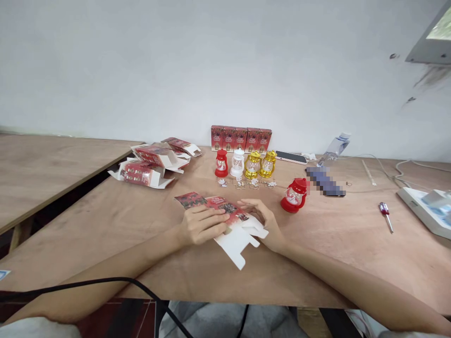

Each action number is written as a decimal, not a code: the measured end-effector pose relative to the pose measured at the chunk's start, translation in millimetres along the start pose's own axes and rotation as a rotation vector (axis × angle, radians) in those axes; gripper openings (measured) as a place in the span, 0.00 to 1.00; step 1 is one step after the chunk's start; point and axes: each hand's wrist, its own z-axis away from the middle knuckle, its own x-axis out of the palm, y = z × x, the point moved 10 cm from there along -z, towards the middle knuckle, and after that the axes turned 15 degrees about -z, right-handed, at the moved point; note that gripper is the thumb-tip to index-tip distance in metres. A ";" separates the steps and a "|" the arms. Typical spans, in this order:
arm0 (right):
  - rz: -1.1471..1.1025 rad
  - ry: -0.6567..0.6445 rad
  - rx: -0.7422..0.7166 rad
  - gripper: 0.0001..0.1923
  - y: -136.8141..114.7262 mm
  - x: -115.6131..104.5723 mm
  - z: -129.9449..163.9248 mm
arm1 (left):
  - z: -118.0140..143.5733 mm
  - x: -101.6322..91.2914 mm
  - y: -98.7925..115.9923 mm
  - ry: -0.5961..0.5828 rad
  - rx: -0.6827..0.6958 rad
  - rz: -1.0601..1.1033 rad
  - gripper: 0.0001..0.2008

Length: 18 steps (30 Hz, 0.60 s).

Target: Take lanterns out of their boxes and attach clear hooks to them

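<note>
A red printed cardboard box (230, 211) lies partly flattened near the table's front, its white flaps spread toward me. Across its left part rests my left hand (204, 224), fingers closed over the cardboard. My right hand (266, 225) grips the box's right edge, its fingers curled behind the card and partly hidden. To the right of that hand a red toy lantern (295, 195) leans at a slight tilt. Behind the hands stand another red lantern (221, 163), a white lantern (237, 163) and two gold lanterns (252, 165), with small metal pieces (239, 183) in front of them.
A row of closed red boxes (241, 139) stands by the wall. Opened boxes (151, 162) are piled at left. On the right are a screwdriver (386, 217), a water bottle (334, 149), a phone (291, 157), a blurred dark object (324, 181) and a white power strip (424, 211) with cables.
</note>
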 end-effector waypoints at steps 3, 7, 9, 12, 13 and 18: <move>0.108 -0.125 -0.126 0.17 -14.2 10.3 0.7 | -3.8 -2.3 6.8 -0.043 0.006 0.103 0.06; 0.200 -0.109 -0.160 0.17 -21.8 8.7 -3.0 | -11.8 -10.0 18.8 -0.004 0.035 0.325 0.07; 0.217 -0.114 -0.095 0.18 -17.4 8.9 -5.7 | -14.3 -14.1 26.2 0.027 0.048 0.406 0.09; 0.169 -0.177 -0.062 0.19 -15.0 13.4 -5.0 | -16.3 -10.7 37.7 -0.033 0.053 0.471 0.11; 0.137 -0.200 -0.067 0.18 -14.8 14.7 -3.6 | -16.9 -9.3 39.6 -0.050 0.046 0.483 0.11; 0.016 -0.159 0.071 0.17 6.7 10.3 3.0 | -22.4 -15.6 13.8 0.093 -0.185 0.468 0.11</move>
